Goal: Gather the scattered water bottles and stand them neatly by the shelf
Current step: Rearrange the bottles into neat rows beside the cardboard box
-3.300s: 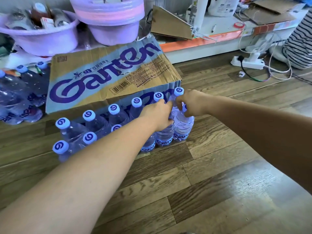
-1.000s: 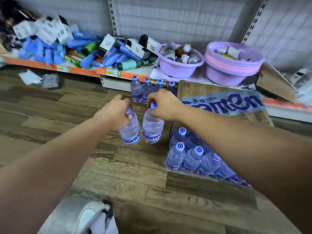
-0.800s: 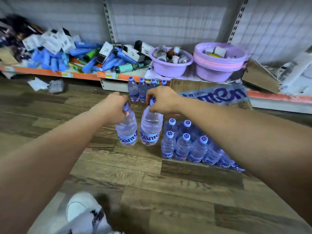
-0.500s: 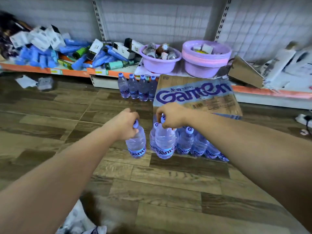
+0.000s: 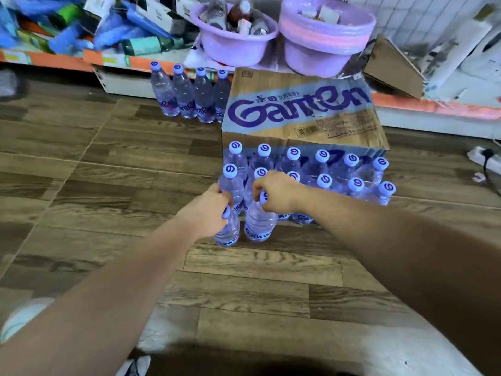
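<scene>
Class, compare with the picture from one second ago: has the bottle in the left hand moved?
Yes. The bottle in the left hand has gone from near the four bottles by the shelf back beside the Ganten box.

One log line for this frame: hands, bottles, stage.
left hand: grips clear plastic water bottle | right hand: grips second bottle | stage: joining block before cardboard box

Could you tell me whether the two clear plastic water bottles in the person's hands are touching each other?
Apart. The head view shows a strip of wooden floor between the left-hand bottle and the right-hand bottle near their bases.
</scene>
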Tool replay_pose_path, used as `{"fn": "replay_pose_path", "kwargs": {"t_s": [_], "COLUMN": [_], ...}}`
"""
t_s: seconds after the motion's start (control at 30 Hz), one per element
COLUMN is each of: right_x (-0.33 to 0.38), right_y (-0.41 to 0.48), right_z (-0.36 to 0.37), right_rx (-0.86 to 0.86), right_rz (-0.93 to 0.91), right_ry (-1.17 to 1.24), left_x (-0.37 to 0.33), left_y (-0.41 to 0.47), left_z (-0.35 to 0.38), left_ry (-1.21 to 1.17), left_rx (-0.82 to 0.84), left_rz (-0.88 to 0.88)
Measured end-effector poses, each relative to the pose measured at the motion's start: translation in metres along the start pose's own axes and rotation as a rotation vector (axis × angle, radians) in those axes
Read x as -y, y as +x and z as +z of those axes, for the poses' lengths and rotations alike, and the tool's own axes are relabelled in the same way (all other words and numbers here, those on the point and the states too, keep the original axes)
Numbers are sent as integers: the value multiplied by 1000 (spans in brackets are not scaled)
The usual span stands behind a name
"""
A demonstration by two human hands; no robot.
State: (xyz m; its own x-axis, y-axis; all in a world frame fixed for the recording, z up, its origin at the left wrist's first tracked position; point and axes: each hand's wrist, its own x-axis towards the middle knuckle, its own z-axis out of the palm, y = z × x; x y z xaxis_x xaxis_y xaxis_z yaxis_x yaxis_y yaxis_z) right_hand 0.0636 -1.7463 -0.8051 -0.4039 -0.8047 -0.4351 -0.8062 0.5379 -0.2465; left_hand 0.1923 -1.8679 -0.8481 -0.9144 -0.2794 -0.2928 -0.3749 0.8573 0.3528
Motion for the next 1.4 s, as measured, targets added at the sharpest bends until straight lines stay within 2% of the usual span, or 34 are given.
{"fn": "replay_pose_path", "kwargs": {"t_s": [0.3,0.67,0.77,0.83,0.9,1.0,1.17,1.4], "right_x": [-1,-5,-3,1,7,17,38,57], "right_y": [12,14,11,9,11,23,65,159], "right_z": [10,26,21,14,3,-18,-45,-80], "right_rx": [16,3,49,11,-91,-187,-280,-312], "right_rz": [43,113,111,139,166,168,134,125], "right_ry": [22,78,-22,-136,-154,-42,62,62], "left_x": [-4,-7,-8,-4,6,35,92,150], "left_y": [18,33,32,31,30,31,46,117], "left_z": [4,1,-12,-28,-51,-91,-149,-175], "left_ry": [-29,22,92,159,196,268,296,245], "left_rx": [-15,48,113,131,95,14,-90,-136], "left_rz": [-70,-24,-16,-17,-26,-29,-79,-78]}}
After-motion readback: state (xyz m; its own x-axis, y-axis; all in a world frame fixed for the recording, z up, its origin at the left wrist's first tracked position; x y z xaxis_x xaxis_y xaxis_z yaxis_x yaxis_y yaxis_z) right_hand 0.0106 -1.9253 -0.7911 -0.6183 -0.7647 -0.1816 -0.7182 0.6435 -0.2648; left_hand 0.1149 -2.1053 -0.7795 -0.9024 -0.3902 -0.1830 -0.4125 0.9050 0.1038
